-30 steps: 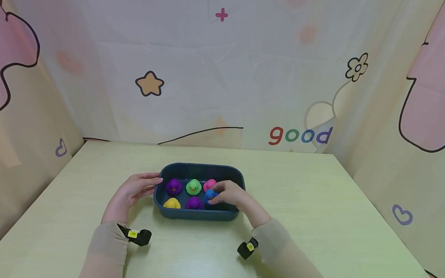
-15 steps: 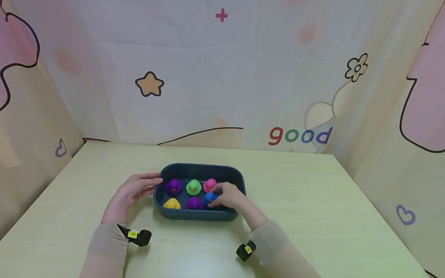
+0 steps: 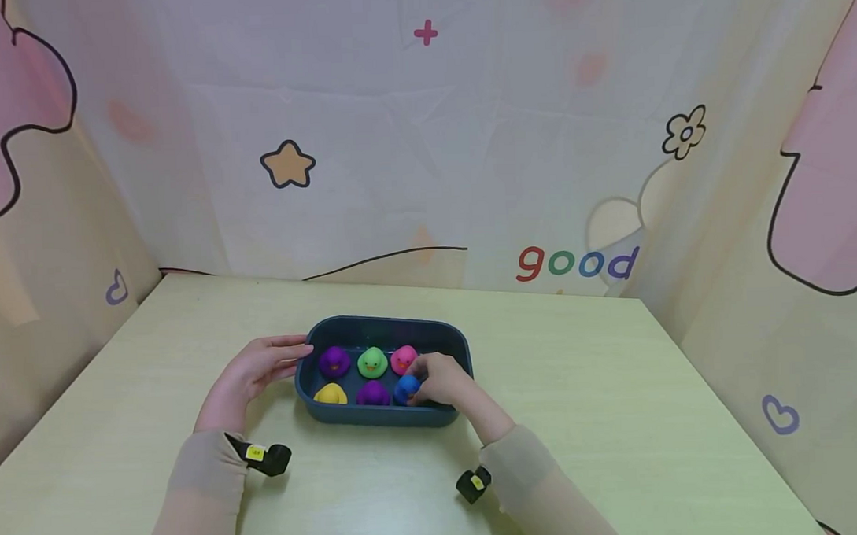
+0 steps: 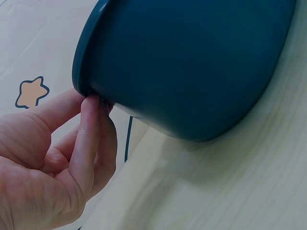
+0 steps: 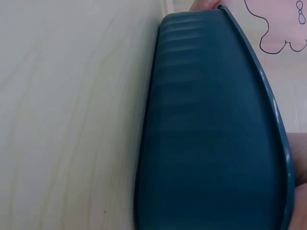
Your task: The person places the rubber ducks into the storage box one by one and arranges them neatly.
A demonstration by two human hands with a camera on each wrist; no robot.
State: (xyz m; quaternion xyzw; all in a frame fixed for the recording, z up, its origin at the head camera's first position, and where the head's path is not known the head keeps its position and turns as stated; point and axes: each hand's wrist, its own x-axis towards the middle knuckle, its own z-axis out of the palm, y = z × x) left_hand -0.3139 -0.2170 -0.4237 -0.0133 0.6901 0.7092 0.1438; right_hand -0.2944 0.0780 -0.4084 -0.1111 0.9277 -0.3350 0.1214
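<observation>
A dark blue rectangular basin [image 3: 384, 416] stands on the table, holding several small toy ducks. Down in its front right part, my right hand [image 3: 443, 379] holds a blue toy duck [image 3: 405, 389] with thumb and fingertips. Behind that duck sits a pink duck [image 3: 403, 359], beside a green duck [image 3: 372, 363] and a purple duck [image 3: 334, 362]. The front row also has a yellow duck [image 3: 330, 394] and another purple duck [image 3: 373, 393]. At the left end, the fingertips of my left hand [image 4: 62, 158] touch the basin just under its rim. In the right wrist view the basin's wall [image 5: 211, 124] hides the ducks.
The pale wooden table [image 3: 604, 419] extends around the basin. A printed cloth [image 3: 424, 142] hangs behind and along both sides. A black wrist camera [image 3: 268, 458] sits on the left sleeve, and another black camera [image 3: 473, 484] on the right one.
My right hand has lowered the blue duck slightly toward the front of the basin, so more of the pink duck shows. My left hand stays at the basin's left end.
</observation>
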